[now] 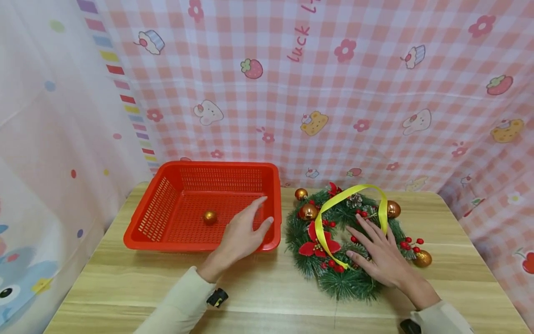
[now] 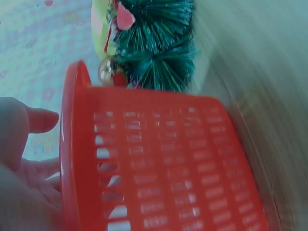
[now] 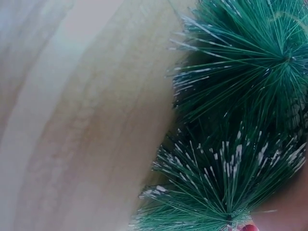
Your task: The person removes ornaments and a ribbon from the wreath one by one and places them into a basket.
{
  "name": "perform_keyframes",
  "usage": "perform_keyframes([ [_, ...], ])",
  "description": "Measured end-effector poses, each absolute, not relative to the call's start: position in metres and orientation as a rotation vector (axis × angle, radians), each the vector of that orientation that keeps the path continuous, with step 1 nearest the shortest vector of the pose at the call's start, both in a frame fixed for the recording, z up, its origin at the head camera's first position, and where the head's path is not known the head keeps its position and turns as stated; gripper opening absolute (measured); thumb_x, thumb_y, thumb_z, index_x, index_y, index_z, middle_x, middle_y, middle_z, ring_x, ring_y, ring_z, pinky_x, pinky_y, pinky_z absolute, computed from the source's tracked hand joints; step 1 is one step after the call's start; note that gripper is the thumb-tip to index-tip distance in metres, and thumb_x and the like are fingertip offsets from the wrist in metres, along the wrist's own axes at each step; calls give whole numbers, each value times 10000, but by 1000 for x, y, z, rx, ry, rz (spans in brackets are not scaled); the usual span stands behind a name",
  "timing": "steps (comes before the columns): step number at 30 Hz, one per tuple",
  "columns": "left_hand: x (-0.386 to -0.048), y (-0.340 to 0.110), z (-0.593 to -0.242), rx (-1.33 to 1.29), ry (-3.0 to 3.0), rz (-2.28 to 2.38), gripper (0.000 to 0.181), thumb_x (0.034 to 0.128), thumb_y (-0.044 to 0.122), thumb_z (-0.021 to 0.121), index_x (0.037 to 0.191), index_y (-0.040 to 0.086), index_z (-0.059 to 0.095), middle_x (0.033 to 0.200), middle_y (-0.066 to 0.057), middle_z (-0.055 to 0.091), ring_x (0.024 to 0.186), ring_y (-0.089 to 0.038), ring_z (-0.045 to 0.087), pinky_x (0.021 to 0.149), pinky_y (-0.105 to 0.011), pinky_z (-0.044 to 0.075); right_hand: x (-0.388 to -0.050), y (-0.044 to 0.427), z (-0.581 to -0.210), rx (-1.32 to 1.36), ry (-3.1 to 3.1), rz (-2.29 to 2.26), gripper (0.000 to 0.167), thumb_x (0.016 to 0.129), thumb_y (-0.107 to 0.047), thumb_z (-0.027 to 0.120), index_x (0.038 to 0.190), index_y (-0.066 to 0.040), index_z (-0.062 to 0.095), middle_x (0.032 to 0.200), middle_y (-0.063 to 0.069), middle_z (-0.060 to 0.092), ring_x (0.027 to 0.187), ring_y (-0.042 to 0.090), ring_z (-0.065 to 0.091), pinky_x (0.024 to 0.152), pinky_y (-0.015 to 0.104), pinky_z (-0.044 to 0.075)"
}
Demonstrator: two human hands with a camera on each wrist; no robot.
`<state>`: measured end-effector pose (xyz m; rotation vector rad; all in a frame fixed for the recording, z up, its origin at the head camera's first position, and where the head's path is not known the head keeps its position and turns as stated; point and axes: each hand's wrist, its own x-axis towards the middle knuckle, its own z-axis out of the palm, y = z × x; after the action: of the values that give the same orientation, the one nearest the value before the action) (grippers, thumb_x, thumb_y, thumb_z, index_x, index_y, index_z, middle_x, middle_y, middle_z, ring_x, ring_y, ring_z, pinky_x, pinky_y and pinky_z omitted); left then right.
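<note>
A green wreath [image 1: 342, 283] with red poinsettias, red berries, gold balls and a yellow ribbon [image 1: 320, 227] lies on the table. My right hand [image 1: 385, 260] rests over its right front part, fingers stretched toward the centre; whether they press the needles is hard to see. In the right wrist view, frosted green needles [image 3: 231, 159] fill the right side. My left hand [image 1: 242, 234] reaches over the front rim of a red plastic basket [image 1: 200, 246], thumb and fingers spread, holding nothing. One gold ball [image 1: 210, 217] lies inside the basket.
A loose-looking gold ball [image 1: 301, 194] sits at the wreath's back left, and another gold ball [image 1: 423, 258] at its right edge. Behind the wooden table [image 1: 267, 297] hangs a pink checked curtain [image 1: 283, 120]; a white printed curtain [image 1: 62, 139] closes the left side.
</note>
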<state>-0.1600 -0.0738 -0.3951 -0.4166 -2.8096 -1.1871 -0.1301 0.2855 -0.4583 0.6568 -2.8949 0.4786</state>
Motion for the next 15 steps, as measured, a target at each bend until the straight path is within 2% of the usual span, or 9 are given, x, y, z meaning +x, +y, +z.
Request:
perform_keyframes([
  [7,-158,-56,-402,-412,-2946,-992,635,982,464,552,1538,216,370,1459,-94,526,1285,-335,540,957,-603,459,-132,287,-459,692,-2870,481,620,957,-411,612,1516,-240,408,1615,160,236,1417,465,258,1063,771,71],
  [15,-158,-48,-411,-445,-3030,-787,698,974,544,510,1565,228,314,1430,-102,556,1163,-333,626,802,-511,539,-134,295,-457,726,-2893,480,622,948,-419,630,1507,-232,430,1638,103,204,1439,433,243,988,816,155],
])
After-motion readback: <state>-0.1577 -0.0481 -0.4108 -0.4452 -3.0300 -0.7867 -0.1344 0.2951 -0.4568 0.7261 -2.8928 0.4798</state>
